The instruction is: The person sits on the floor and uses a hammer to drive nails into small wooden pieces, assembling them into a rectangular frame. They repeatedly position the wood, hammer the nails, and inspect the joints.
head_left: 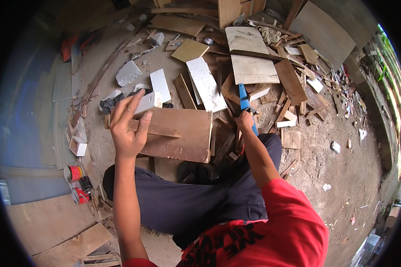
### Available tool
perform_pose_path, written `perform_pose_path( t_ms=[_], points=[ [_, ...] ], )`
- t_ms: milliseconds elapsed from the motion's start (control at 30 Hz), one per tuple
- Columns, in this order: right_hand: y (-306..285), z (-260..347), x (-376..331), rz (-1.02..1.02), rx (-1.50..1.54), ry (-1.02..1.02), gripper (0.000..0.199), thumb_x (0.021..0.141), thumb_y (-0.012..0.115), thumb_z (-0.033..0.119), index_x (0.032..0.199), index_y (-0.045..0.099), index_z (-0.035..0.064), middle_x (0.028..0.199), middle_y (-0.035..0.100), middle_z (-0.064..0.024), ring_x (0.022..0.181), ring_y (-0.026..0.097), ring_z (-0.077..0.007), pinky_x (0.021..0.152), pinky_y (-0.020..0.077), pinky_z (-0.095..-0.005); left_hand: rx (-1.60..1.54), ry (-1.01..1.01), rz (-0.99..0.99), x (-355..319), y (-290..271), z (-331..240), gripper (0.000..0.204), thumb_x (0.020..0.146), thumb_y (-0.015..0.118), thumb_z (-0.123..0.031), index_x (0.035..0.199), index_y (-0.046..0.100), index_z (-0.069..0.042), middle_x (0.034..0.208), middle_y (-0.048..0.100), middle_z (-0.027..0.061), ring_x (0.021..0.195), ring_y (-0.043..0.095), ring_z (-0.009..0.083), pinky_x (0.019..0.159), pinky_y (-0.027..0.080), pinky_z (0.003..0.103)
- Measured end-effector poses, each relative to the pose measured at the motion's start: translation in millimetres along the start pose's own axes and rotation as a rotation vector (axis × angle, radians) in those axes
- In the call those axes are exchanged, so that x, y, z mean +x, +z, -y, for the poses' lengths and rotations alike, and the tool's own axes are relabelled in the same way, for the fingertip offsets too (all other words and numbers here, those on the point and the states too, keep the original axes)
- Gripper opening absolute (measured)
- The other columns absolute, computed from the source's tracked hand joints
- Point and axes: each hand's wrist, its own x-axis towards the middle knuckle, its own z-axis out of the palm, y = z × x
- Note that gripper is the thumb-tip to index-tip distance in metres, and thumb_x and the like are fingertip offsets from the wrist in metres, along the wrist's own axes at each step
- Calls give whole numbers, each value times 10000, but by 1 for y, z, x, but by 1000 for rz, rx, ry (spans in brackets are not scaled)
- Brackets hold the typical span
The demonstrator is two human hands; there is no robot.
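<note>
Block wants steady support: left hand, fingers half-open beside it, hold unclear; right hand, fingers gripping blue tool.

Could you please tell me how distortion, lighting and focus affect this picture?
In the head view, black fisheye vignetting fills the corners, and the concrete ledge curves near the right rim; daylight glares behind the foliage; the blue surface at left looks hazy; the left hand and right hand look fairly clear.
</note>
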Motion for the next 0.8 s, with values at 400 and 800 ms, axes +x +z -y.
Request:
perform_pose_path(
  t_ms=[400, 800],
  points=[
    [-74, 27, -65, 119, 462, -619, 515, 719, 862, 319, 945, 625, -79, 878, 673, -147, 785, 635, -196, 686, 508, -354, -51, -2, -25, 3, 0, -4, 348, 891, 701, -203, 1200, 682, -45, 1032, 677, 128, 932, 665, 271, 817, 509, 353],
    [-252, 131, -152, 201, 733, -896, 544, 816, 798, 169, 1247, 523, -18, 1111, 687, -172, 1030, 688, -253, 876, 568, -356, 21, 71, 303, 28, -18, 20, 477, 900, 677, -214, 1367, 584, -185, 816, 504, 95, 682, 468, 241, 663, 460, 369]
  ],
)
